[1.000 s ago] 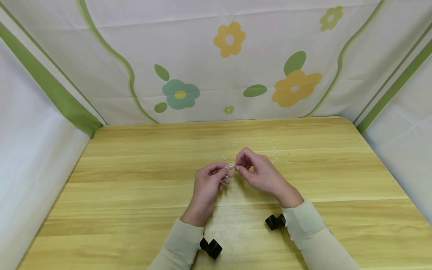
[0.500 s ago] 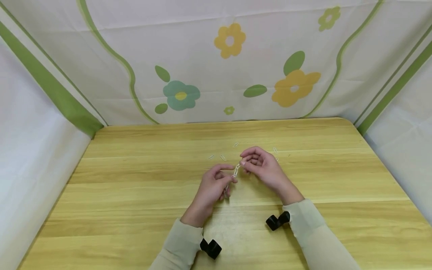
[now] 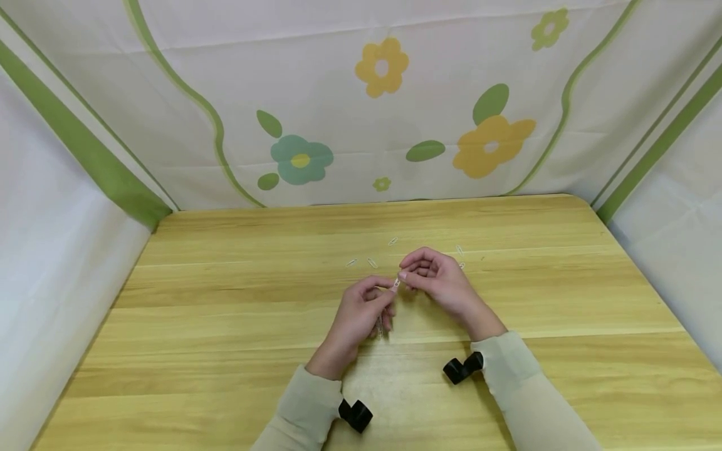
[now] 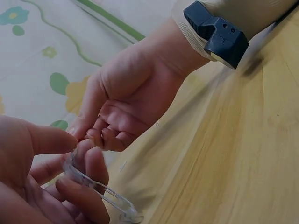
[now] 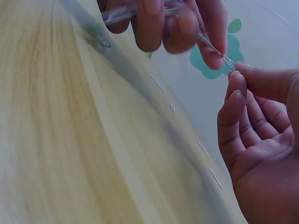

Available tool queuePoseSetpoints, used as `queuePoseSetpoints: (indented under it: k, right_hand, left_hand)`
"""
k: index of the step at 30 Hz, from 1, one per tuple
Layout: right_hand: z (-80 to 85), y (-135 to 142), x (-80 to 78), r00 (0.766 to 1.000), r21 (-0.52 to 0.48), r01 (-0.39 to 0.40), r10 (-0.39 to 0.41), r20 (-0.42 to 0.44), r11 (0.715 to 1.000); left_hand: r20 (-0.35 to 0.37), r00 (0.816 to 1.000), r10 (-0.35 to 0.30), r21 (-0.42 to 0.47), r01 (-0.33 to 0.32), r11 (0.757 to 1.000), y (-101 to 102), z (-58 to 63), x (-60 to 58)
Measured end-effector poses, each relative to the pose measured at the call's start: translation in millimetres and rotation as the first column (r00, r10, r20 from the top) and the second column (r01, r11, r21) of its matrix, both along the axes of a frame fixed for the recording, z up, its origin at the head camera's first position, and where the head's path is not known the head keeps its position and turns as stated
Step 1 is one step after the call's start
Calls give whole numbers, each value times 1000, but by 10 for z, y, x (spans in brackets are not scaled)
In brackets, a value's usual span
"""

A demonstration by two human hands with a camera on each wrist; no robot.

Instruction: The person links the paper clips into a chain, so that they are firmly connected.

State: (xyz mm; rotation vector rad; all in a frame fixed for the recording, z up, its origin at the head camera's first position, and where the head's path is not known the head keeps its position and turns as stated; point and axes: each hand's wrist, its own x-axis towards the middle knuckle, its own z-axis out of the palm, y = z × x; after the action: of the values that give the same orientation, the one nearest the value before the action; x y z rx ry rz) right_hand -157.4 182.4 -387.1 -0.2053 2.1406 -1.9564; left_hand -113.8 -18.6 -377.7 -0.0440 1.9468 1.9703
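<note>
A chain of linked white paper clips runs through my left hand. Its thumb and index finger pinch the chain near one end, and the rest trails down past the curled fingers. In the right wrist view, my right hand pinches the end paper clip between thumb and index fingertip. The two hands are close together above the table, a short bit of chain showing between them in the head view. Fingers partly hide the links.
Several loose paper clips lie on the wooden table beyond the hands, among them one paper clip at the back and another paper clip to the left. A flowered white cloth stands behind the table, with white cloth at both sides.
My right hand has shifted slightly right and turned. The chain stretched between the hands half a second ago; now my left fingers pinch closer to my right hand and more chain hangs below.
</note>
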Motion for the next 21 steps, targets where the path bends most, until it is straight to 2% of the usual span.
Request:
queuePoseSetpoints:
  k: [4, 6, 7, 8, 10, 12, 13, 14, 16, 19, 21]
  right_hand:
    - [17, 43, -15, 999, 31, 31, -30, -19, 999]
    - [50, 137, -45, 993, 103, 104, -98, -62, 989]
    - [73, 208, -63, 985, 146, 164, -153, -85, 976]
    - [95, 291, -79, 970, 194, 236, -217, -111, 952]
    - [122, 474, -99, 926, 303, 376, -343, -156, 876]
    - [125, 635, -94, 889, 399, 458, -422, -178, 795]
    - [114, 702, -89, 882, 443, 468, -439, -174, 765]
    - [100, 758, -86, 884, 490, 461, -433, -179, 740]
    - [68, 839, -84, 904, 571, 419, -385, -187, 706]
    - [32, 899, -101, 942, 629, 332, -280, -185, 703]
    - [20, 916, -111, 957, 653, 288, -223, -183, 700]
  left_hand:
    - [12, 1000, -21, 37, 20, 999, 12, -21, 10]
    - [12, 1000, -14, 60, 13, 998, 14, -32, 11]
    - [11, 1000, -7, 70, 6, 998, 15, -35, 10]
    - [10, 1000, 2, 78, -3, 997, 14, -39, 9]
    - [3, 1000, 24, 86, -24, 996, 7, -45, 4]
    - [-1, 999, 47, 84, -47, 995, -7, -57, 1]
    - [-2, 998, 57, 80, -57, 995, -15, -65, -1]
    - [-2, 998, 65, 77, -65, 995, -23, -72, -3]
    - [-1, 997, 78, 77, -78, 994, -36, -89, -10]
    - [7, 996, 94, 89, -94, 992, -48, -112, -20]
    - [11, 995, 99, 94, -99, 991, -52, -116, -36]
